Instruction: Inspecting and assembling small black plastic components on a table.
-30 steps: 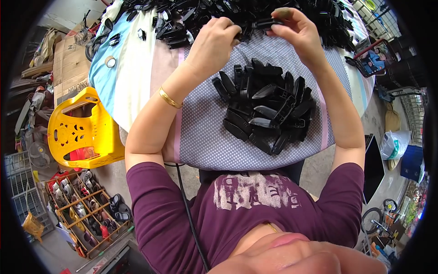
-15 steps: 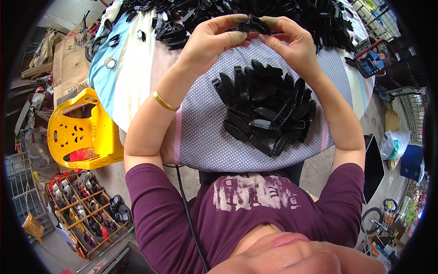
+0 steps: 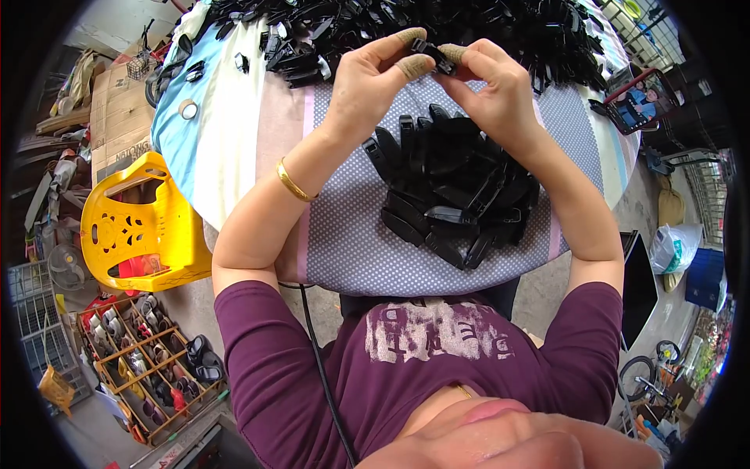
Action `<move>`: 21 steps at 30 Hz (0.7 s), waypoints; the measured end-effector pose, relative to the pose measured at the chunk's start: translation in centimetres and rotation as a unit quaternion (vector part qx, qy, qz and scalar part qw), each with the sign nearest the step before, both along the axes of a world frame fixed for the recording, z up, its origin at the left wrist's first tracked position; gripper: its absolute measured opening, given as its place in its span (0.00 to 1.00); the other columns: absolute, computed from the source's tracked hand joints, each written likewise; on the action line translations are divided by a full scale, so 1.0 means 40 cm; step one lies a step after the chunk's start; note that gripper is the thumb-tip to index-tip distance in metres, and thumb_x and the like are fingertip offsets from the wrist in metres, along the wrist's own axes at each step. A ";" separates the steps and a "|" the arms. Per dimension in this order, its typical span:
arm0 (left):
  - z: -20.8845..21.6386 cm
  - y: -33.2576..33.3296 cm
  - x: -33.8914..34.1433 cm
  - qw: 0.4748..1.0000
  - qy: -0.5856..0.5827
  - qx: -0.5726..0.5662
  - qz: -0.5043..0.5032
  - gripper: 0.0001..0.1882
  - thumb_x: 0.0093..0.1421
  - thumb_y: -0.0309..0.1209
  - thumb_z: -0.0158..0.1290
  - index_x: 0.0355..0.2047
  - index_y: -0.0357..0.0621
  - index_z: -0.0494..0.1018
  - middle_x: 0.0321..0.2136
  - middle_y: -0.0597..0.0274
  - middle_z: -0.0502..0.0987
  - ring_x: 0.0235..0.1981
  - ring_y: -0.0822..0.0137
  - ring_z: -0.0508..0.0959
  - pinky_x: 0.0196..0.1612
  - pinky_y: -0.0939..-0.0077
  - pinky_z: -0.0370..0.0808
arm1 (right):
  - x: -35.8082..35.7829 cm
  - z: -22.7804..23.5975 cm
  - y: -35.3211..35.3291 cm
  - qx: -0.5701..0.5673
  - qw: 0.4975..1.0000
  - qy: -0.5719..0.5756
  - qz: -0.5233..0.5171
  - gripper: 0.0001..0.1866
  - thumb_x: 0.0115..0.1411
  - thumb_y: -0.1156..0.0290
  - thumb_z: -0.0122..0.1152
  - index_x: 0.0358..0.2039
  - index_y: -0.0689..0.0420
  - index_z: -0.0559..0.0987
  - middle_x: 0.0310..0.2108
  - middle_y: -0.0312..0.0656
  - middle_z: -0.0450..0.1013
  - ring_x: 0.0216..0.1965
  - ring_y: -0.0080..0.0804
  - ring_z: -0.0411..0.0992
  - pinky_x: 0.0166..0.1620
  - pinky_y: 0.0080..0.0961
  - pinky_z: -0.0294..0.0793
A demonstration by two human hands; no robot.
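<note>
Over the far middle of the table, both hands meet around a small glossy black plastic part (image 3: 433, 57). My left hand (image 3: 375, 82) pinches one end of it between thumb and forefinger, which wear tan finger covers. My right hand (image 3: 496, 90), also with a tan fingertip cover, grips the other end from the right. Below the hands lies a loose pile of elongated black plastic pieces (image 3: 453, 213) on the dotted cloth. Beyond them a much larger heap of black parts (image 3: 508, 27) spreads over the table's far side. The held part's exact kind cannot be made out.
The round table is covered by a patterned cloth (image 3: 344, 234). A tape roll (image 3: 187, 109) lies at its left, and a phone (image 3: 642, 102) stands at its right edge. A yellow plastic chair (image 3: 176, 234) is at the left, with a shoe rack (image 3: 148, 359) below it.
Both hands have come closer together and slightly nearer to me. The black pieces between the fingers, apart at their ends before, now look like one part, turned at a slant.
</note>
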State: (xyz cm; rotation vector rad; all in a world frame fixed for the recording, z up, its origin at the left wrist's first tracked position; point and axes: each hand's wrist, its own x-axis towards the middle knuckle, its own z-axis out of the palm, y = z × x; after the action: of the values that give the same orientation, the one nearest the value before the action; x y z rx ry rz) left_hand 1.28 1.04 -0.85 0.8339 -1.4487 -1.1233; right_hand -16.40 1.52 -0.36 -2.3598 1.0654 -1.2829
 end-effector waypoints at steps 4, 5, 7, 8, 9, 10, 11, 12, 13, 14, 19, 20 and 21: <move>-0.008 -0.005 -0.002 0.996 0.079 0.042 -0.029 0.16 0.54 0.26 0.54 0.44 0.37 0.71 0.38 0.59 0.75 0.37 0.73 0.74 0.44 0.83 0.70 | 0.011 -0.009 -0.006 -0.048 0.999 0.010 0.002 0.16 0.46 0.75 0.65 0.37 0.64 0.76 0.28 0.38 0.70 0.31 0.23 0.72 0.34 0.18 0.74; -0.008 -0.011 0.008 0.994 0.086 0.034 -0.050 0.16 0.54 0.27 0.53 0.44 0.38 0.71 0.38 0.59 0.76 0.38 0.72 0.74 0.45 0.82 0.70 | 0.013 -0.014 -0.011 -0.048 0.999 0.009 0.003 0.16 0.46 0.75 0.65 0.37 0.64 0.76 0.28 0.38 0.70 0.31 0.23 0.72 0.34 0.18 0.74; -0.007 -0.015 0.012 0.993 0.095 0.027 -0.071 0.15 0.55 0.27 0.52 0.44 0.38 0.71 0.38 0.58 0.76 0.39 0.71 0.74 0.45 0.81 0.70 | 0.014 -0.024 -0.021 0.085 0.995 -0.060 -0.009 0.15 0.50 0.73 0.62 0.39 0.63 0.75 0.28 0.37 0.72 0.32 0.22 0.72 0.35 0.17 0.73; -0.002 -0.015 0.012 0.992 0.092 0.016 -0.082 0.14 0.55 0.25 0.52 0.42 0.36 0.72 0.36 0.59 0.76 0.38 0.71 0.75 0.45 0.81 0.71 | 0.009 -0.021 -0.022 0.085 0.995 -0.060 -0.009 0.15 0.50 0.73 0.62 0.39 0.63 0.75 0.28 0.37 0.72 0.32 0.22 0.72 0.35 0.17 0.73; 0.002 -0.015 0.011 0.992 0.088 0.004 -0.094 0.13 0.54 0.22 0.52 0.41 0.35 0.72 0.34 0.59 0.77 0.36 0.71 0.75 0.44 0.81 0.72 | -0.001 -0.014 -0.023 0.164 0.985 -0.034 0.045 0.15 0.52 0.72 0.61 0.40 0.63 0.75 0.30 0.38 0.73 0.32 0.22 0.72 0.36 0.17 0.73; 0.004 -0.014 0.011 0.992 0.089 0.004 -0.095 0.13 0.54 0.22 0.52 0.41 0.35 0.72 0.34 0.59 0.77 0.36 0.71 0.75 0.44 0.81 0.72 | -0.006 -0.010 -0.024 0.243 0.965 -0.007 0.099 0.15 0.53 0.71 0.59 0.41 0.63 0.74 0.32 0.38 0.74 0.33 0.21 0.72 0.37 0.16 0.73; 0.005 -0.012 0.011 0.991 0.083 -0.006 -0.105 0.12 0.54 0.22 0.52 0.41 0.35 0.73 0.34 0.59 0.77 0.36 0.71 0.75 0.44 0.81 0.72 | -0.005 -0.022 -0.018 0.253 0.960 -0.060 0.107 0.14 0.55 0.70 0.58 0.39 0.64 0.75 0.32 0.39 0.75 0.32 0.21 0.72 0.36 0.15 0.72; 0.006 -0.009 0.012 0.990 0.076 -0.015 -0.114 0.12 0.54 0.22 0.52 0.40 0.36 0.73 0.34 0.59 0.77 0.37 0.71 0.75 0.44 0.81 0.72 | -0.005 -0.021 -0.013 0.253 0.960 -0.060 0.107 0.14 0.55 0.70 0.58 0.39 0.64 0.75 0.32 0.39 0.75 0.32 0.21 0.72 0.36 0.15 0.72; 0.007 -0.007 0.013 0.990 0.076 -0.015 -0.114 0.12 0.54 0.22 0.52 0.40 0.36 0.73 0.34 0.59 0.77 0.37 0.71 0.75 0.44 0.81 0.72 | -0.005 -0.018 -0.007 0.228 0.969 -0.034 0.092 0.13 0.54 0.70 0.58 0.39 0.64 0.75 0.31 0.39 0.75 0.32 0.21 0.73 0.35 0.15 0.72; 0.008 -0.006 0.013 0.991 0.075 -0.010 -0.113 0.12 0.54 0.22 0.52 0.40 0.36 0.73 0.34 0.59 0.77 0.37 0.71 0.75 0.44 0.81 0.72 | -0.005 -0.014 -0.002 0.203 0.976 -0.008 0.077 0.13 0.54 0.71 0.58 0.38 0.63 0.76 0.30 0.38 0.75 0.31 0.21 0.73 0.35 0.15 0.72; 0.007 -0.012 0.016 0.990 0.079 0.000 -0.114 0.13 0.54 0.23 0.52 0.41 0.36 0.73 0.34 0.59 0.77 0.37 0.72 0.75 0.43 0.81 0.72 | -0.006 0.013 -0.011 0.246 0.965 0.047 0.078 0.13 0.53 0.72 0.59 0.38 0.63 0.76 0.28 0.39 0.75 0.30 0.22 0.73 0.37 0.16 0.72; 0.021 -0.008 0.018 0.995 -0.004 -0.025 -0.094 0.13 0.52 0.24 0.54 0.40 0.38 0.73 0.32 0.59 0.77 0.35 0.71 0.76 0.42 0.80 0.72 | -0.016 0.016 -0.031 0.284 0.950 0.073 0.108 0.14 0.52 0.72 0.59 0.40 0.62 0.75 0.29 0.39 0.75 0.31 0.22 0.73 0.39 0.17 0.72; 0.038 0.002 0.020 0.992 -0.088 -0.048 -0.072 0.14 0.50 0.26 0.56 0.39 0.39 0.74 0.30 0.58 0.77 0.34 0.69 0.76 0.40 0.79 0.73 | -0.038 0.009 -0.062 0.259 0.940 0.053 0.214 0.17 0.50 0.73 0.61 0.43 0.61 0.74 0.31 0.39 0.75 0.33 0.23 0.73 0.40 0.18 0.71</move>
State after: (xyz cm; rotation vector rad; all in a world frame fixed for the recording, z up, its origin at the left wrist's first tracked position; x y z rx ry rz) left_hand 2.07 1.12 0.68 0.7848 -1.7193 -1.0988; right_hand -17.92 -0.94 -0.01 -2.1005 0.7360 -0.6302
